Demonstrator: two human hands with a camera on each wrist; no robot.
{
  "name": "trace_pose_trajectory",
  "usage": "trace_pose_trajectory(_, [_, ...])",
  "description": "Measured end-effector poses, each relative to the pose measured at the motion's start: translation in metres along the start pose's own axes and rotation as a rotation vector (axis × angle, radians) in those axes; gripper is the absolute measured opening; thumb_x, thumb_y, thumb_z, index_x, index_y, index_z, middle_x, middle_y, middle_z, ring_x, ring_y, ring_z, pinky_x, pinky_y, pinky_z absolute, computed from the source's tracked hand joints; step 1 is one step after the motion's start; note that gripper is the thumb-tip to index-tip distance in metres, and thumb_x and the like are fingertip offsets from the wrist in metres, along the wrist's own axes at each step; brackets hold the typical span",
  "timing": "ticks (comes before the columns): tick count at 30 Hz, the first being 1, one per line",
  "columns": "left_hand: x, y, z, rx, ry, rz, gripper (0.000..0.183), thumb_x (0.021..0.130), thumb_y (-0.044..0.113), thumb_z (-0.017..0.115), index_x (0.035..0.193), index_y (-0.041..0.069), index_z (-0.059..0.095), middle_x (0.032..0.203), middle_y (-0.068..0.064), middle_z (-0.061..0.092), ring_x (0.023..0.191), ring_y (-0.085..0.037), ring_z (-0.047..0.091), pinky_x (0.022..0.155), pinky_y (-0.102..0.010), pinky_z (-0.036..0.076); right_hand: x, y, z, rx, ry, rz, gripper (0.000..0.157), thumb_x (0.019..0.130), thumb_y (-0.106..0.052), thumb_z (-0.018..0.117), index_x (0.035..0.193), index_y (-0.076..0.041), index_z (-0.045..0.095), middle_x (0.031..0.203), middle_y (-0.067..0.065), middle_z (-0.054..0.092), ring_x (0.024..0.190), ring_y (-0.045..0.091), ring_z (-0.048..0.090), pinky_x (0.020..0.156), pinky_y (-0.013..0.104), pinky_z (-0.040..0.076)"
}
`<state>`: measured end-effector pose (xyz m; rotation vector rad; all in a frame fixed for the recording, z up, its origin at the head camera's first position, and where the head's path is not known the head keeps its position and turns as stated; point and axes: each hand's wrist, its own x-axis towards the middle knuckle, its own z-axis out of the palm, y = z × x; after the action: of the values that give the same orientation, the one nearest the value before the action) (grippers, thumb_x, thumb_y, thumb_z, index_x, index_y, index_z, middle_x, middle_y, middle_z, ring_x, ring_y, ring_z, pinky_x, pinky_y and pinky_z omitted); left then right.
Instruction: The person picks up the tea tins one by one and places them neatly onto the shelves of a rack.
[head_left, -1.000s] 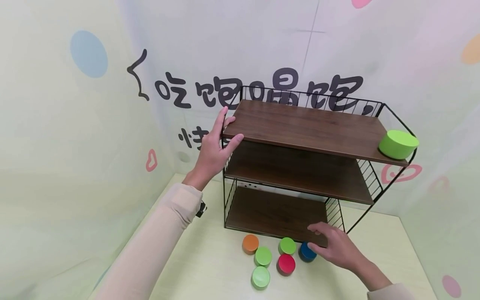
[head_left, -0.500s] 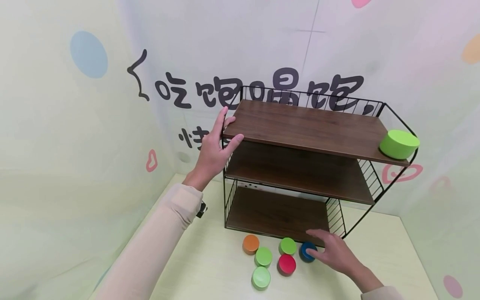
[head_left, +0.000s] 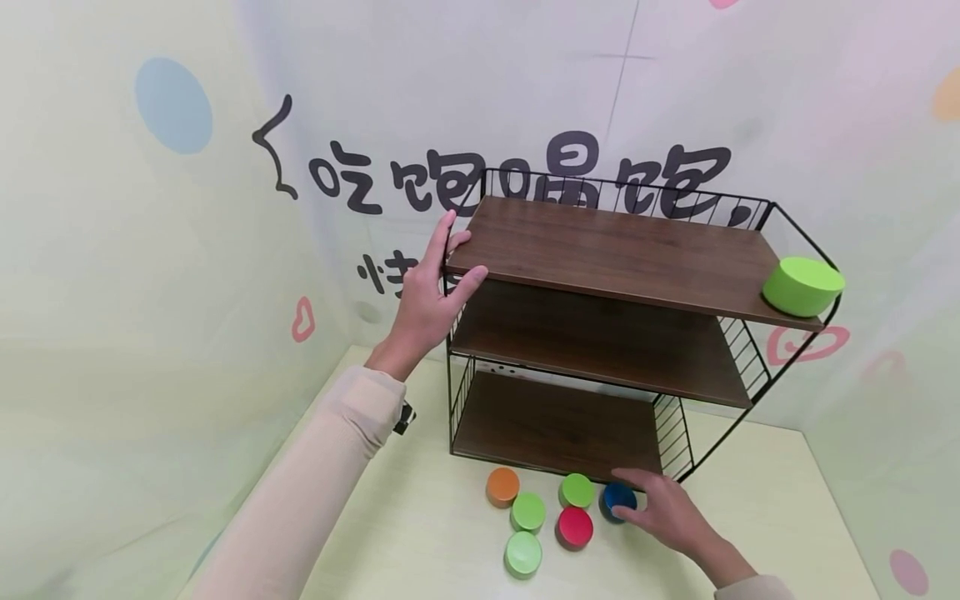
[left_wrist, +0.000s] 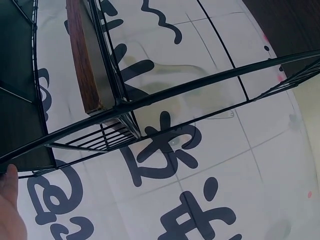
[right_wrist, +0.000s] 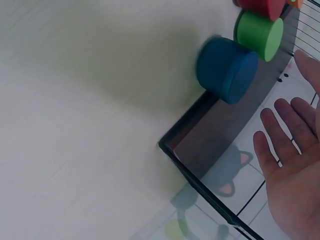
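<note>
A three-tier shelf rack (head_left: pixel 615 258) with dark wooden boards and black wire sides stands on the table. My left hand (head_left: pixel 427 304) grips its upper left corner, thumb at the front board edge and fingers about the side frame. In the left wrist view only part of that hand shows at the lower left. My right hand (head_left: pixel 663 508) hovers by the blue cylinder (head_left: pixel 618 502), fingers spread and apart from it in the right wrist view. Beside the blue one stand a green cylinder (head_left: pixel 577 491) and a red cylinder (head_left: pixel 574 528).
A larger green cylinder (head_left: pixel 802 287) sits at the top board's right end. Left of the red one are an orange cylinder (head_left: pixel 502 487), another green cylinder (head_left: pixel 528 512) and a pale green cylinder (head_left: pixel 522 555). A printed curtain (head_left: pixel 300 50) hangs behind the rack.
My right hand has moved slightly down and left, nearer the blue cylinder. The left hand keeps its place on the rack. The view has shifted a little.
</note>
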<state>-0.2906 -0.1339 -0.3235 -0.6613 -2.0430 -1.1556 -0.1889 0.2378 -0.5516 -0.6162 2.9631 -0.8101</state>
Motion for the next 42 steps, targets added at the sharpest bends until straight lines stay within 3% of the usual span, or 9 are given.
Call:
trace_pose_trajectory(6, [0.000,0.000,0.000,-0.009,0.000,0.004,0.075,0.096,0.025,0.068,0.158,0.019,0.027,0.140,-0.004,0.059,0.125,-0.021,0.057,0.103,-0.039,0.040,0.000,0.002,0.010,-0.008,-0.002,-0.024,0.050,0.077,-0.025,0.086,0.119,-0.004,0.070,0.116,0.011,0.070,0.105,0.031,0.066,0.085,0.048,0.054])
trace_pose_trajectory(12, [0.000,0.000,0.000,-0.022,0.002,0.002,0.075,0.095,0.025,0.068,0.158,0.018,0.027,0.139,-0.004,0.059,0.128,-0.018,0.054,0.105,-0.038,0.039,0.001,0.007,0.018,-0.011,0.006,0.009,0.050,0.076,-0.025,0.087,0.118,-0.003,0.070,0.117,0.012,0.070,0.106,0.033,0.065,0.086,0.049,0.054])
trace_pose_trajectory(21, [-0.001,0.000,0.000,-0.024,0.003,-0.007,0.075,0.096,0.026,0.067,0.158,0.019,0.027,0.139,-0.004,0.059,0.128,-0.018,0.054,0.105,-0.039,0.039,-0.001,0.013,0.025,-0.026,0.031,-0.040,0.048,0.076,-0.020,0.087,0.117,-0.002,0.070,0.115,0.013,0.070,0.104,0.033,0.065,0.084,0.048,0.055])
trace_pose_trajectory(42, [0.000,0.001,0.000,-0.027,0.004,-0.015,0.074,0.096,0.026,0.068,0.158,0.019,0.028,0.139,-0.003,0.060,0.129,-0.016,0.052,0.106,-0.039,0.038,0.000,0.018,0.034,0.015,0.028,0.000,0.049,0.073,-0.011,0.088,0.116,0.000,0.069,0.116,0.015,0.069,0.106,0.034,0.065,0.088,0.048,0.053])
